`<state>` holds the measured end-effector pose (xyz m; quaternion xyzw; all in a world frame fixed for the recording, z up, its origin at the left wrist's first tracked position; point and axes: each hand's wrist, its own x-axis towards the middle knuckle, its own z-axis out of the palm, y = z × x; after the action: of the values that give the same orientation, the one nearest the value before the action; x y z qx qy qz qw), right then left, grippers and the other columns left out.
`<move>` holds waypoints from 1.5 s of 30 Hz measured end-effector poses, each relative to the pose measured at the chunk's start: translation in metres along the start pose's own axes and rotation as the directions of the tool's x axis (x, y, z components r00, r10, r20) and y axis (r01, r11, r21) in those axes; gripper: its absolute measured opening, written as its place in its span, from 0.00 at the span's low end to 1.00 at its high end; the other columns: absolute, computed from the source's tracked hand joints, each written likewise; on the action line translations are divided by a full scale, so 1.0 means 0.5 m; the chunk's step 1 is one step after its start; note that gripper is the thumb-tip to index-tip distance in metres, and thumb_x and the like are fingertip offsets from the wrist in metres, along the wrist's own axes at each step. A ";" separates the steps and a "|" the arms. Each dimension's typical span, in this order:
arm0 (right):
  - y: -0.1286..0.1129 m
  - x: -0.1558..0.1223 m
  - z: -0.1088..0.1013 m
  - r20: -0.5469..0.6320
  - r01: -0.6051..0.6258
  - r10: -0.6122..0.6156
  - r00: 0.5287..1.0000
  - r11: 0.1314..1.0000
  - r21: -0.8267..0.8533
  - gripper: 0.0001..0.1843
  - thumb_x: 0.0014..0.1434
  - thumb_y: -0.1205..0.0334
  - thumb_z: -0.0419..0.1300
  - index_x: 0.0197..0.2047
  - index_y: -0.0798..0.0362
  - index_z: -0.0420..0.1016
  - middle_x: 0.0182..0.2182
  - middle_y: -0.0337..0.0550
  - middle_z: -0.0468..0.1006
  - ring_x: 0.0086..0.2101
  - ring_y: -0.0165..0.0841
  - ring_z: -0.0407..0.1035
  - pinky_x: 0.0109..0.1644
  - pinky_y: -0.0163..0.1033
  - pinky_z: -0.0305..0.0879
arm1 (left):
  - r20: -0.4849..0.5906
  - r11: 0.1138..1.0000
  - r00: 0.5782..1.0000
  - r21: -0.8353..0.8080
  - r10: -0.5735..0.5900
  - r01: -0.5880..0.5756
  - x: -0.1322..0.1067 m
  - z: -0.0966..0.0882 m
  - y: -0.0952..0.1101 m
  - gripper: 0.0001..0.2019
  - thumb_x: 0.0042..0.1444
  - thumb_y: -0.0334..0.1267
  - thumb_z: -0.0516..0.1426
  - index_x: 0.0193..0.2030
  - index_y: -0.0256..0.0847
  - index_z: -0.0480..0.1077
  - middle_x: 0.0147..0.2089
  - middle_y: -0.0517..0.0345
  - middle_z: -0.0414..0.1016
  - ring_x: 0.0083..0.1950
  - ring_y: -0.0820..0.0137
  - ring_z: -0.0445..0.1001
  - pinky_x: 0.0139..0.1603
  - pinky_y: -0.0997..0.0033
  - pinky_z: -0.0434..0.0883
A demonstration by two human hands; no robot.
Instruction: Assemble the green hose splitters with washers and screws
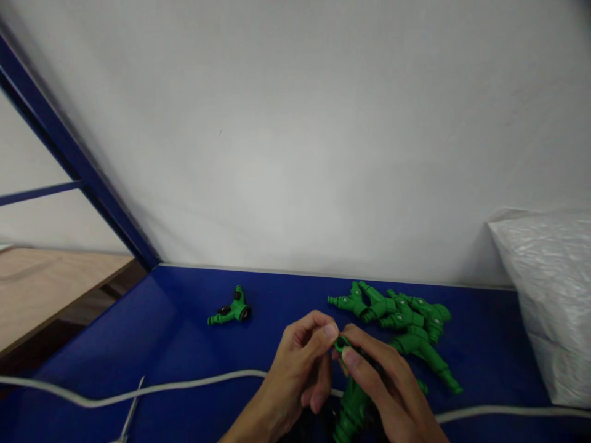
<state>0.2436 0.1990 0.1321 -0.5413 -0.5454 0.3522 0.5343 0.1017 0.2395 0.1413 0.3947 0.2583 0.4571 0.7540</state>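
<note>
Green fitting [340,347], plastic, round-mouthed, clasped in right hand [385,375], thumb and fingers closed, above blue table [184,344]; left hand [300,363] at its rim, cannot tell whether gripping. Ribbed green piece [353,409] below partly hidden, cut off at bottom.

The left hand [298,363], toward six o'clock, is bare — wrist [261,409] included. The right hand [399,391], toward five, is bare — its thumbnail [346,354] short.
</note>
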 end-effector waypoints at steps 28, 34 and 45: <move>-0.007 0.029 -0.002 0.247 0.078 -0.095 0.964 0.994 0.078 0.26 0.65 0.38 0.53 0.26 0.49 0.73 0.27 0.39 0.75 0.32 0.36 0.71 0.39 0.36 0.67 | -0.092 0.999 0.995 -0.037 -0.024 0.020 -0.003 0.019 -0.017 0.17 0.57 0.50 0.64 0.33 0.40 0.64 0.20 0.70 0.68 0.08 0.86 0.53 0.06 0.87 0.44; -0.025 0.035 0.007 0.294 -0.058 -0.025 0.956 0.961 0.271 0.23 0.64 0.41 0.57 0.26 0.49 0.70 0.24 0.35 0.67 0.28 0.33 0.62 0.33 0.36 0.61 | -0.168 0.995 0.986 0.097 0.005 0.012 0.003 0.021 -0.004 0.17 0.58 0.51 0.62 0.37 0.40 0.65 0.19 0.71 0.66 0.09 0.85 0.53 0.09 0.86 0.45; -0.012 0.086 -0.024 -0.049 -0.177 0.226 0.973 0.862 0.475 0.20 0.63 0.43 0.59 0.31 0.50 0.75 0.28 0.36 0.69 0.30 0.32 0.61 0.36 0.37 0.59 | 0.298 0.536 0.952 0.794 0.071 -0.288 -0.049 0.053 0.040 0.15 0.61 0.48 0.60 0.29 0.39 0.76 0.28 0.57 0.73 0.28 0.74 0.70 0.28 0.75 0.64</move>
<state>0.2607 0.2374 0.1490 -0.4682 -0.3566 0.4987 0.6363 0.1007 0.2139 0.1734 0.7771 0.3117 0.3078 0.4520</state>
